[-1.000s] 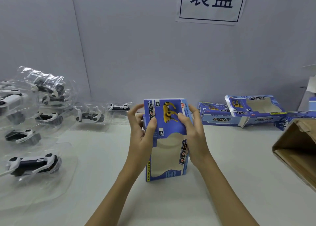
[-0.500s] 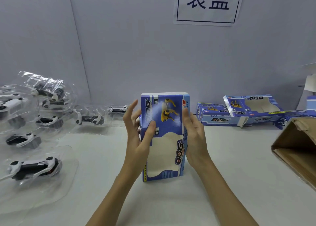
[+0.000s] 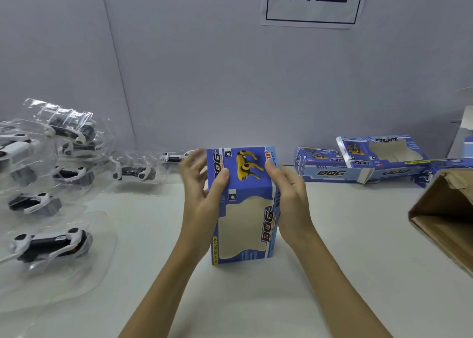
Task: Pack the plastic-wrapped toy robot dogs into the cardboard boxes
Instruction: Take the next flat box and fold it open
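Note:
A blue cardboard box point(image 3: 243, 209) printed with a yellow dog and "DOG" stands upright on the white table point(image 3: 345, 248), its window showing a plain beige inside. My left hand point(image 3: 202, 194) holds its upper left side, thumb on the front face, with the blurred fingers reaching behind. At the upper right edge my right hand point(image 3: 290, 196) grips it, thumb on the front near "TOP". Several plastic-wrapped black-and-white toy robot dogs lie at the left; the nearest toy dog point(image 3: 48, 245) is in front and another toy dog point(image 3: 133, 172) lies further back.
More blue boxes, flat or open point(image 3: 384, 153), lie along the back wall at the right. A brown cardboard carton point(image 3: 445, 217) juts in from the right edge. A paper sign point(image 3: 312, 2) hangs on the grey wall.
The box went from tilted toward me to standing upright. My hands moved from pressing its top face to holding its upper sides, and the left fingers are moving.

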The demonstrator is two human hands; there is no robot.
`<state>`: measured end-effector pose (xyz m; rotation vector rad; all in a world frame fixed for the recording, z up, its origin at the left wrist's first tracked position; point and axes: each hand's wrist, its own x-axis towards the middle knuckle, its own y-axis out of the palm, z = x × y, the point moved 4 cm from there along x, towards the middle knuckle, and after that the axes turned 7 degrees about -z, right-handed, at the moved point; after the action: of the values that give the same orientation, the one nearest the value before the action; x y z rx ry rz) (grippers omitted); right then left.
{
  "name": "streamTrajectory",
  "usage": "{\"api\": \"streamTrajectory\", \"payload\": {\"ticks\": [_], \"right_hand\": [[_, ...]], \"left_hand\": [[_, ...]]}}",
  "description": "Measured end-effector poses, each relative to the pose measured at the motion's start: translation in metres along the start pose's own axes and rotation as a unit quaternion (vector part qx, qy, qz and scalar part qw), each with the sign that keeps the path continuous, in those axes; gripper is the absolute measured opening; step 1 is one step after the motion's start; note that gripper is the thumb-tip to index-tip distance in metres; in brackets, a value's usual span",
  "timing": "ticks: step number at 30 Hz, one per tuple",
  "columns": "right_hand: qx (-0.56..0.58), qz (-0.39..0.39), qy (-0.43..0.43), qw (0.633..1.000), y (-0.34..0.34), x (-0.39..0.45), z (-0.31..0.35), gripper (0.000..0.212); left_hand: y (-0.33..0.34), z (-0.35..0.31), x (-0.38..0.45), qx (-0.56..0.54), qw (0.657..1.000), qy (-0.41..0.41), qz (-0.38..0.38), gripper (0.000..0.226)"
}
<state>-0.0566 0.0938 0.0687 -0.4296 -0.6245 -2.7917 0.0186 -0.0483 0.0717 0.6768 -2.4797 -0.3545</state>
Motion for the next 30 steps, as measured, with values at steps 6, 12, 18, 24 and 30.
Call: {"api": "streamTrajectory", "payload": {"ticks": [6,12,18,24,30], "right_hand": [[-0.110,-0.043,-0.163,0.979,-0.002,0.001,0.008,0.030],[-0.169,-0.054,-0.141,0.974,0.001,0.001,0.000,0.033],[-0.089,-0.019,-0.069,0.994,-0.002,0.002,-0.002,0.032],[-0.094,-0.036,-0.070,0.992,0.000,0.001,-0.002,0.031],[-0.099,-0.057,-0.093,0.989,-0.002,0.002,0.004,0.038]], "left_hand": [[-0.002,0.002,0.001,0.181,0.970,0.155,0.044,0.012],[-0.008,0.012,0.001,0.158,0.983,0.083,0.054,0.044],[-0.008,0.011,0.001,0.079,0.995,0.019,0.061,0.074],[-0.010,0.018,0.004,0.073,0.995,-0.007,0.071,0.084],[-0.022,0.014,0.012,0.152,0.986,0.041,0.056,0.084]]}}
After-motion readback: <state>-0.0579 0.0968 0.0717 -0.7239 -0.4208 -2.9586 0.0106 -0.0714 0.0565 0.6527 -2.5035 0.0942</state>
